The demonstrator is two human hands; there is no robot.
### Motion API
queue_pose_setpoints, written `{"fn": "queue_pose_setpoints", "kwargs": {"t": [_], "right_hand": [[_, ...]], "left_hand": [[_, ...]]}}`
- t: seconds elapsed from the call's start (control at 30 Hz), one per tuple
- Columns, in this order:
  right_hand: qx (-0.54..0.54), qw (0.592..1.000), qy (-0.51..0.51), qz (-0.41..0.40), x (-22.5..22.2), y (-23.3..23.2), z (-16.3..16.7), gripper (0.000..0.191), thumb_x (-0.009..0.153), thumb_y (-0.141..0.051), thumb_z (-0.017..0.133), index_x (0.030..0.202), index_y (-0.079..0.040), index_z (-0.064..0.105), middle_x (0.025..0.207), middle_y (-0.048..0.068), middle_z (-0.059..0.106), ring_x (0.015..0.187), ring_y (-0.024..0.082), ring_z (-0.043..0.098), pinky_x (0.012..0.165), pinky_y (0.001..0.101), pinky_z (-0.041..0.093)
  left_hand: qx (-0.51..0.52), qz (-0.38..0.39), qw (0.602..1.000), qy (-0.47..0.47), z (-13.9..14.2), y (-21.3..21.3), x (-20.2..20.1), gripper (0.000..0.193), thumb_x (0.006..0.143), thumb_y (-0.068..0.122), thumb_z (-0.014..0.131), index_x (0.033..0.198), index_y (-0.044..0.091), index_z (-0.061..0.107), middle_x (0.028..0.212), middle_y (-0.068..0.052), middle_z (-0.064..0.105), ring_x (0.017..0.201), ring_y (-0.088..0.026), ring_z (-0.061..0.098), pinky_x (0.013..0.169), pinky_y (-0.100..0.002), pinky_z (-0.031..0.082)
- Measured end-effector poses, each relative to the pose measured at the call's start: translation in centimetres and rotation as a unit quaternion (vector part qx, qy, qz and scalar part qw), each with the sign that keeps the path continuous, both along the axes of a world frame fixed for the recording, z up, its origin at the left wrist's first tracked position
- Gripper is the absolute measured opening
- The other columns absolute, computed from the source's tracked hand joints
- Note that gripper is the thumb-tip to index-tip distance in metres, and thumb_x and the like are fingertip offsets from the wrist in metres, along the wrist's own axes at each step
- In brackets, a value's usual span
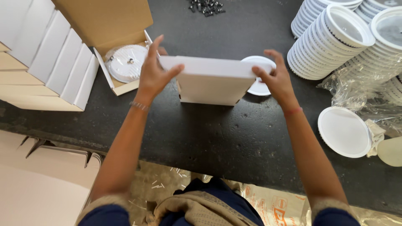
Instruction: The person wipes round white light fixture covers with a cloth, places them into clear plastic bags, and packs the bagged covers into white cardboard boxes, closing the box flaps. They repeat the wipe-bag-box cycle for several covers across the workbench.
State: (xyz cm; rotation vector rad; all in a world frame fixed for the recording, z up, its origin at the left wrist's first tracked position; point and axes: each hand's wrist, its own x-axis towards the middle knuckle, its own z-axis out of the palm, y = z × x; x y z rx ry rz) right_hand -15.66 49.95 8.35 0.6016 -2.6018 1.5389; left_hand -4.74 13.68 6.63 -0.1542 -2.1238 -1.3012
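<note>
Dark, pitted worktop, scuffed along the near edge. Standing on it at centre, a flat white box. Left of the box, an open carton holding a round white disc. Further left, a row of closed white boxes. Beyond the box, small black screws. Right of it, stacked round white discs, crumpled clear plastic, one lone disc.

Blue sleeves, beige cuffs (wristbands too).
</note>
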Motion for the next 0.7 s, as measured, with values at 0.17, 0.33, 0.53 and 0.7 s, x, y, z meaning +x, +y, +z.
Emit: {"fn": "queue_pose_setpoints", "kwargs": {"t": [0.17,0.33,0.53,0.7], "right_hand": [[0.078,0.955,0.28,0.053,-2.1,-0.1,1.3,0.026,0.1,-0.028,0.078,0.119,-0.011,0.072,0.13,0.011,0.066,0.121,0.026,0.064,0.1,0.0407,0.055],[0.159,0.928,0.325,0.085,-1.6,1.8,2.4,0.026,0.094,-0.017,0.079,0.119,-0.013,0.079,0.117,0.008,0.069,0.109,0.026,0.066,0.093,0.0409,0.055],[0.036,0.996,0.073,0.041,-2.3,-0.8,5.5,0.019,0.1,-0.013,0.072,0.111,0.002,0.076,0.085,0.009,0.075,0.069,0.013,0.074,0.061,0.025,0.061],[0.03,0.996,0.072,0.036,-0.9,-2.0,6.2,0.022,0.096,-0.011,0.07,0.111,0.005,0.075,0.079,0.01,0.074,0.066,0.012,0.073,0.059,0.0227,0.06]], "left_hand": [[-0.209,0.089,0.974,-0.004,2.0,-0.8,-3.0,0.03,0.092,0.041,0.083,0.099,0.013,0.078,0.104,-0.008,0.071,0.111,-0.033,0.064,0.1,-0.043,0.047],[-0.298,0.032,0.954,0.009,3.4,-2.4,-1.7,0.024,0.09,0.032,0.078,0.105,0.013,0.083,0.096,-0.007,0.075,0.1,-0.03,0.066,0.085,-0.043,0.052],[-0.2,0.117,0.972,-0.048,5.2,-0.7,-4.6,0.018,0.094,0.028,0.078,0.095,0.011,0.082,0.079,-0.01,0.075,0.071,-0.026,0.072,0.067,-0.039,0.055],[-0.142,0.109,0.983,-0.049,5.1,0.2,-5.0,0.016,0.09,0.024,0.077,0.095,0.01,0.081,0.076,-0.011,0.075,0.067,-0.024,0.073,0.066,-0.037,0.057]]}}
